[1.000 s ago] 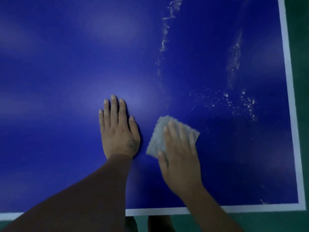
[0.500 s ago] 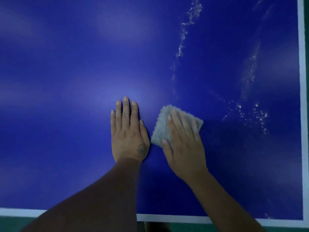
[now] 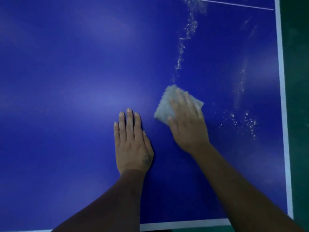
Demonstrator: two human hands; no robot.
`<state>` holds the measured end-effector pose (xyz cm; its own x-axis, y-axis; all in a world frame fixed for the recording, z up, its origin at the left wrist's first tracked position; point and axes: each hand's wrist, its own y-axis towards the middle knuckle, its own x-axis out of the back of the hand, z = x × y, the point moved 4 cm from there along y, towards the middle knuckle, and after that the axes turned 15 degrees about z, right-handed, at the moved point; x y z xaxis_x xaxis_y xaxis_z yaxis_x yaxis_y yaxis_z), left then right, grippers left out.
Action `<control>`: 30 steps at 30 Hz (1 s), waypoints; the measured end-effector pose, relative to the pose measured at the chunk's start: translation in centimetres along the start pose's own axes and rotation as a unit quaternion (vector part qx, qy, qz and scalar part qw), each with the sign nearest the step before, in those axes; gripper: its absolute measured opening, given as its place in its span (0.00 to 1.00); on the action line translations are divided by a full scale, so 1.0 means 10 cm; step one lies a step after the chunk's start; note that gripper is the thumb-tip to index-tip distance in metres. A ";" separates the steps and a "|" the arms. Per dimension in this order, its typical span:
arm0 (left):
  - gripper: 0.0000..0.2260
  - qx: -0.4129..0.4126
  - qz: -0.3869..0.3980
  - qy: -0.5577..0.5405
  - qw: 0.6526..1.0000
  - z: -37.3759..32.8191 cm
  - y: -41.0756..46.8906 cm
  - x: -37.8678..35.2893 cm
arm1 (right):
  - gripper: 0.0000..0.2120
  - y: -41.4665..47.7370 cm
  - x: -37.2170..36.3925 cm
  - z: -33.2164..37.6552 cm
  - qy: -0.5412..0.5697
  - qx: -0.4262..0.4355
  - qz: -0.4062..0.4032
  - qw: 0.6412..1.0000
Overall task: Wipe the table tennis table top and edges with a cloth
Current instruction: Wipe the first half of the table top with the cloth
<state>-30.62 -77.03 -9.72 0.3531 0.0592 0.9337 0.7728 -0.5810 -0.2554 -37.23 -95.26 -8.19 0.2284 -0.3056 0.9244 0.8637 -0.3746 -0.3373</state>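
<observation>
Cloth (image 3: 164, 106): small, pale grey, roughly square, lying flat on blue table top (image 3: 66, 81), right of centre in view, well in from both white borders. Its left + far corners show; the rest is under R hand (image 3: 189, 124). R hand lies palm-down on cloth, fingers straight and slightly spread, pressing it to the surface. No curl round the fabric, so hand is flat on it, not gripping. Hand + cloth are motion-blurred, so fingertip detail is unclear. Thumb sits by cloth's near-left edge.

L hand (image 3: 132, 144): palm-down flat on bare tbl, just left of cloth and nearer the person, not touching it. Fingers straight, close together, thumb alongside; holds nothing. Small dark mark (image 3: 146, 159) on back of hand near thumb base. Both forearms bare, coming in from bottom of view.

Residue: trail of white specks (image 3: 185, 37) runs from just beyond cloth's far corner up toward top of view. Fainter streak (image 3: 240, 84) sits further right, above a scattered speck patch (image 3: 242, 123) right of R hand, near right border.

Markings: white right border (image 3: 282, 97) runs down the side and white near border (image 3: 184, 223) along the closest edge; they meet at near-right corner. Thin white line (image 3: 234, 3) crosses top right. Green floor (image 3: 297, 81) lies beyond the right edge. Soft glare on tbl left of centre.
</observation>
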 end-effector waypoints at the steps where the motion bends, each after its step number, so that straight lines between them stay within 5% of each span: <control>1: 0.27 -0.001 0.005 -0.001 1.000 0.00 0.00 0.01 | 0.29 0.09 0.09 -0.15 0.016 -0.047 -0.001 0.999; 5: 0.26 -0.008 0.024 -0.049 0.998 0.00 -0.02 0.11 | 0.31 -0.05 0.21 -0.28 0.015 -0.185 0.000 0.983; 13: 0.22 0.021 -0.044 -0.139 0.989 0.24 1.22 0.67 | 0.29 0.38 0.15 0.28 -0.119 0.036 0.006 0.992; 18: 0.27 0.002 -0.015 -0.039 0.999 0.21 1.71 0.64 | 0.28 0.61 0.32 -0.39 -0.031 -0.160 -0.031 0.986; 25: 0.25 0.014 -0.032 -0.026 0.999 0.19 1.72 0.62 | 0.29 0.67 0.16 0.25 -0.067 0.071 0.006 0.995; 30: 0.27 0.025 -0.034 -0.035 0.998 0.16 1.72 0.63 | 0.28 1.07 0.48 -0.55 0.035 -0.113 -0.041 0.992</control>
<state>-14.24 -85.33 -8.68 0.3343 0.1550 0.9296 0.8205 -0.5331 -0.2062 -29.40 -105.55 -8.36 0.1224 -0.3236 0.9383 0.7532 -0.5853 -0.3001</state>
